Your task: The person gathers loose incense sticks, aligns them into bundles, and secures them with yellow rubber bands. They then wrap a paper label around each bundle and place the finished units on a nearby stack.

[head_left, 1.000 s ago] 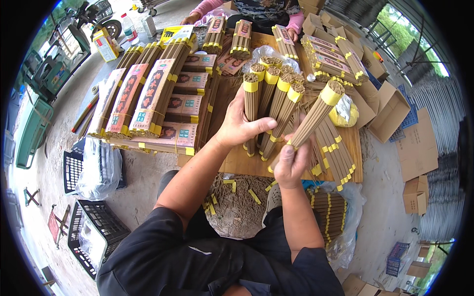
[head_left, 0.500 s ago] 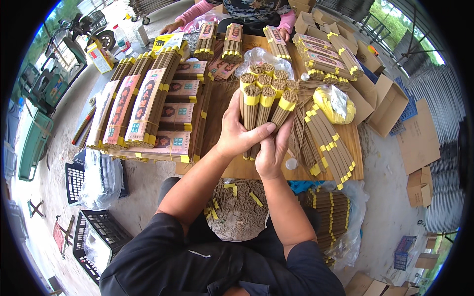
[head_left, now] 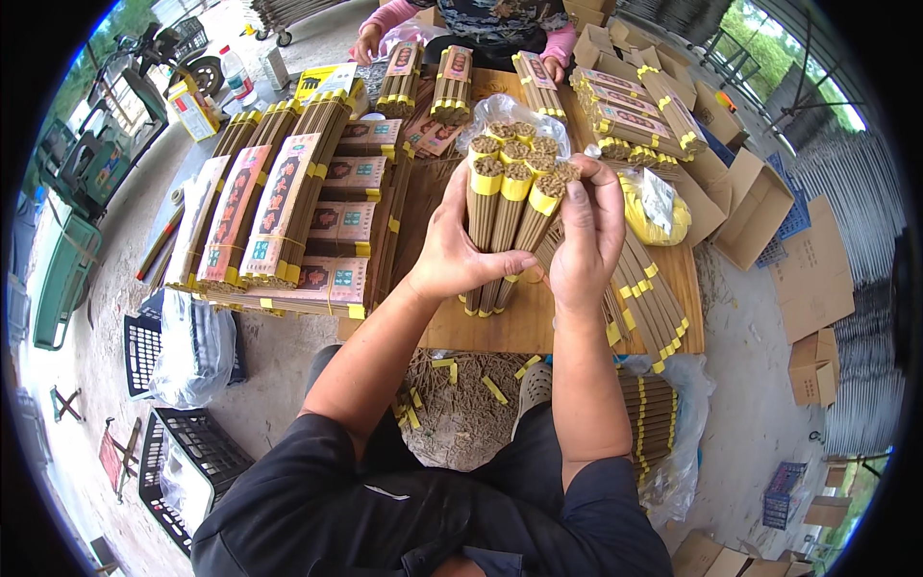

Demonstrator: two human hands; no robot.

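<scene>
Our bare right hand point(head_left: 588, 245) had shifted to the tops of the brown, yellow-banded cylindrical stick bundles point(head_left: 508, 210), cupped at their right, its grip unclear. Our left hand point(head_left: 456, 248) clasped their left side, near the front edge of the brown wooden bench point(head_left: 481, 336).

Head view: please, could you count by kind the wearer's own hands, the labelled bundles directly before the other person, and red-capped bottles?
Wearer's hands: 2
Those labelled bundles: 3
Red-capped bottle: 1
Total: 6
</scene>
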